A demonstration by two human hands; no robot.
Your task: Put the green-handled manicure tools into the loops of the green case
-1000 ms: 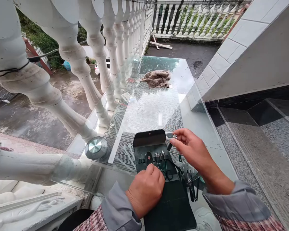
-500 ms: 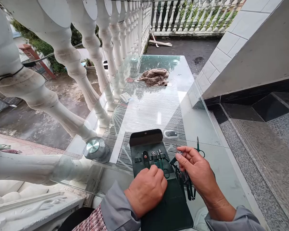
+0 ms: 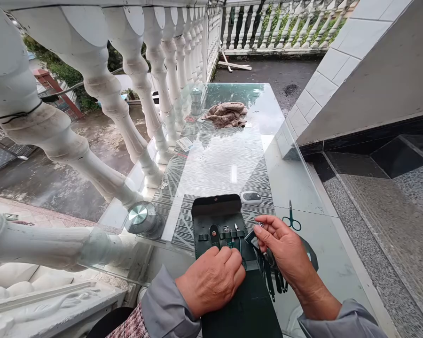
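A dark green manicure case (image 3: 241, 310) lies unfolded on the glass table, its flap toward the far end. My left hand (image 3: 213, 279) rests over its middle with the fingers curled together; whatever they grip is hidden beneath them. Just beyond those fingers, loops hold a dark leather-like piece with a rivet (image 3: 214, 234), a nail clipper (image 3: 227, 233) and a slim pointed tool (image 3: 237, 227). Between thumb and fingers, my right hand (image 3: 285, 249) pinches another nail clipper (image 3: 252, 234), green and silver, above the case's right edge. Several dark tools (image 3: 268, 274) lie below that hand, partly covered.
Small green-handled scissors (image 3: 292, 218) lie on the glass table (image 3: 303, 183) to the right. A white-and-grey oval device (image 3: 251, 197) sits beyond the case. Farther off is a crumpled brown cloth (image 3: 226, 115). White balusters (image 3: 113, 98) border the left, and a tiled wall stands right.
My left hand has shifted slightly left and down, and fewer tool tips show in the loops beside it. My right hand, still holding the clipper, has moved slightly left; the scissors show more fully.
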